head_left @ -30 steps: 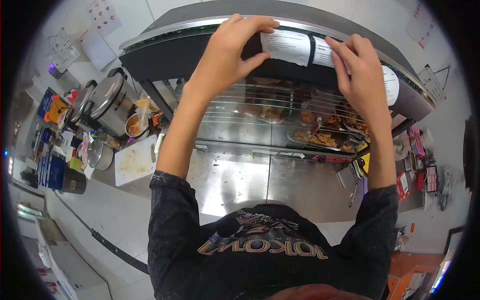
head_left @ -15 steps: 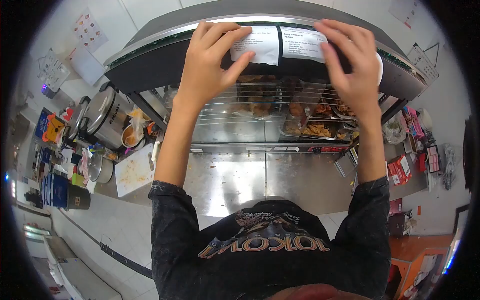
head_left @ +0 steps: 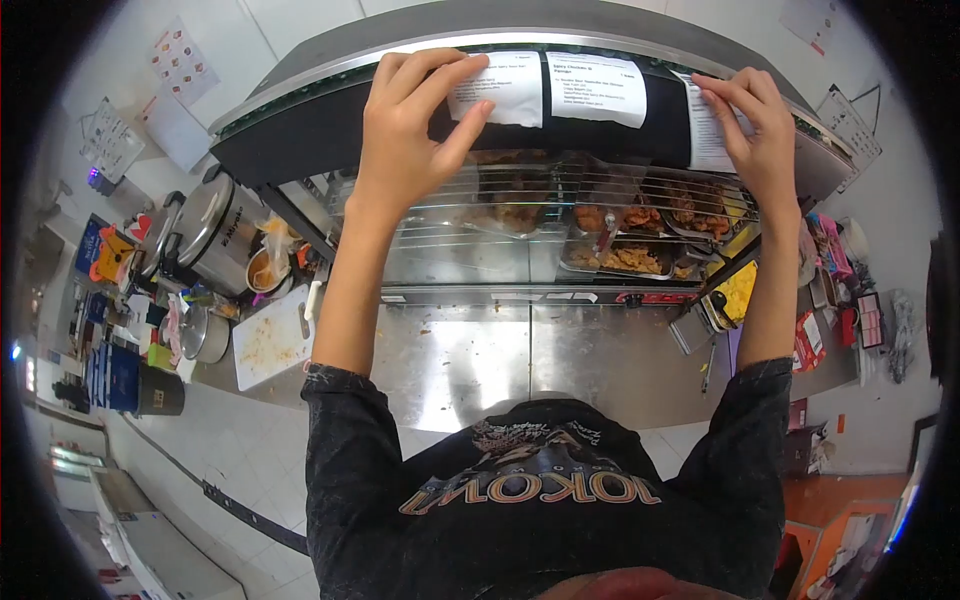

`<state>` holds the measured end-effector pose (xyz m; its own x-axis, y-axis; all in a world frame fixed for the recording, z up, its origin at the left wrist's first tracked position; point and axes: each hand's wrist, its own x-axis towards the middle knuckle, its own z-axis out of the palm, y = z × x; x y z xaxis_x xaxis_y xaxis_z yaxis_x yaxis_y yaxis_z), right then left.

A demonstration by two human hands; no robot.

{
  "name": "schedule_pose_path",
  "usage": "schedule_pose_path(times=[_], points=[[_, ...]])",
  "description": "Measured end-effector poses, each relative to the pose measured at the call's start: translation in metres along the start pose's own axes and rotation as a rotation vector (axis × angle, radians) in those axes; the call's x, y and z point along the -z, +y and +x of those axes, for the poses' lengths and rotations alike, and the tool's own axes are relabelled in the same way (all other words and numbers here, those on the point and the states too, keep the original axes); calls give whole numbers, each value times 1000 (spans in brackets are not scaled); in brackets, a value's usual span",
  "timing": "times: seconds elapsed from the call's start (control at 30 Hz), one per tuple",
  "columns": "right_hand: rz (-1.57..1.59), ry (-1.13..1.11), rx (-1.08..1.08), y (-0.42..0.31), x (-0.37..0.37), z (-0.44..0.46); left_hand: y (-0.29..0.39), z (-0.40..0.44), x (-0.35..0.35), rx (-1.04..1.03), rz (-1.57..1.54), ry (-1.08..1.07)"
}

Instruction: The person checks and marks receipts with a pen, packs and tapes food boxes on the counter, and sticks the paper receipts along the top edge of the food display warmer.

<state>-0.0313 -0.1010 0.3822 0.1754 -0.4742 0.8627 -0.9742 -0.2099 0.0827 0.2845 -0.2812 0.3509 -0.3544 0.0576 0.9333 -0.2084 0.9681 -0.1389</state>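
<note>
Three printed paper slips line the dark upper panel of a glass food warmer. On the left slip (head_left: 508,95), my left hand (head_left: 415,125) has its fingertips at the top edge and its thumb lower on the paper, with a gap between them. The middle slip (head_left: 598,92) hangs untouched, its lower edge slightly curled. My right hand (head_left: 755,125) is at the right slip (head_left: 710,140), thumb and index finger closed at its upper part and covering some of it. Behind the glass below, trays of fried chicken (head_left: 625,258) sit on the warmer's shelves.
A steel counter (head_left: 460,360) runs below the warmer (head_left: 480,296). On the left are a stained cutting board (head_left: 270,340), a large cooker (head_left: 215,225) and a pot (head_left: 203,335). Tongs or a similar metal utensil and a red-and-white box (head_left: 808,342) lie at right.
My right hand has left the middle slip and moved right to the right slip, which now shows. My left hand has shifted slightly left, still on the left slip.
</note>
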Motion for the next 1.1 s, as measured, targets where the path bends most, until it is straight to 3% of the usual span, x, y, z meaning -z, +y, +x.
schedule_pose_path(times=[0.53, 1.1], points=[[-151, 238, 78, 2, -36, -6, 4, -1, -3, 29, 30, 1], [-186, 269, 21, 3, -44, -11, 3, -2, -6, 11, 35, 30]])
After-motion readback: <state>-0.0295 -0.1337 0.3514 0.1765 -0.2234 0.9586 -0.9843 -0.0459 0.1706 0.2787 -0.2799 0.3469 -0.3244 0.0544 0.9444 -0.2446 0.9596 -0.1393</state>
